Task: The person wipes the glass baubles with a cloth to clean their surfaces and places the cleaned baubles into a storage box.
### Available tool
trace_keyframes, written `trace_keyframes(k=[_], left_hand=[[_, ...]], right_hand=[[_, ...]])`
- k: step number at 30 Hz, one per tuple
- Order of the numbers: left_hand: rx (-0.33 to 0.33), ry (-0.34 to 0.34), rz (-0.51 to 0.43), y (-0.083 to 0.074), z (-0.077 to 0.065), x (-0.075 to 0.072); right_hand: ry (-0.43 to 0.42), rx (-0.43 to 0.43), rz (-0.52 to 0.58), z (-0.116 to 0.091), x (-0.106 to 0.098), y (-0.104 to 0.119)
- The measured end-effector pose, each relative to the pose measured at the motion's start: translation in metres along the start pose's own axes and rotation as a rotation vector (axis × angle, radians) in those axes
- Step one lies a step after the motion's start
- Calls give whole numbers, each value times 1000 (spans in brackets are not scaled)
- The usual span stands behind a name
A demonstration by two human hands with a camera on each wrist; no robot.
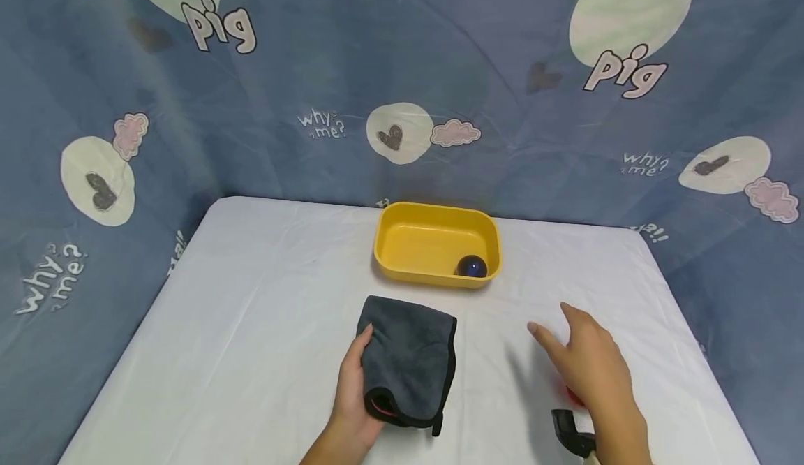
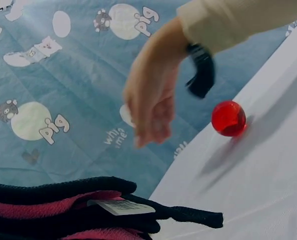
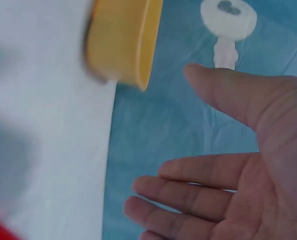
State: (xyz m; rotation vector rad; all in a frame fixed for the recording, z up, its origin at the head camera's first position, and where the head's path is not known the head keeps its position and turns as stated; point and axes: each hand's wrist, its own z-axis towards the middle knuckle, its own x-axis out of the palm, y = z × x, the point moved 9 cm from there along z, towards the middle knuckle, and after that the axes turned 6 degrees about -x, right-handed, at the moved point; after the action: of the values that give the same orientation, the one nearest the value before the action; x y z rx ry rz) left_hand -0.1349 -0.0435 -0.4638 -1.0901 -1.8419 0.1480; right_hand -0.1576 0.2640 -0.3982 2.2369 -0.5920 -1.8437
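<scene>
My left hand [image 1: 353, 399] grips a folded dark grey cloth [image 1: 408, 357] with black edging, thumb on top, in front of the yellow tray. Pink inner layers and a white label on the cloth [image 2: 53, 206] show in the left wrist view. On the right, my right hand [image 1: 593, 364] hovers over the table, thumb and fingers spread apart and holding nothing, as the right wrist view also shows. A clear red ball [image 2: 228, 118] lies on the table under that hand, apart from it; in the head view the hand mostly hides it.
A yellow rectangular tray [image 1: 433, 209] stands at the table's back edge with a dark blue ball [image 1: 472, 267] in its near right corner. White cloth covers the table [image 1: 264, 325]. Blue printed fabric [image 1: 301, 74] hangs behind and at both sides.
</scene>
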Motion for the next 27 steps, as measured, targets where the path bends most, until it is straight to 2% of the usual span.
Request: trace_keyframes(k=[6, 9, 15, 20, 27], left_hand=[[-3, 7, -19, 1, -1, 0], [-9, 16, -27, 2, -1, 1], [-13, 21, -35, 2, -2, 2], [-1, 29, -44, 0, -2, 1], [-7, 37, -55, 4, 0, -1]], right_hand=[[82, 74, -6, -27, 18, -43], [87, 83, -7, -37, 28, -55], [10, 80, -5, -50, 34, -66], [-46, 71, -10, -51, 36, -69], [-87, 177, -26, -51, 45, -88]])
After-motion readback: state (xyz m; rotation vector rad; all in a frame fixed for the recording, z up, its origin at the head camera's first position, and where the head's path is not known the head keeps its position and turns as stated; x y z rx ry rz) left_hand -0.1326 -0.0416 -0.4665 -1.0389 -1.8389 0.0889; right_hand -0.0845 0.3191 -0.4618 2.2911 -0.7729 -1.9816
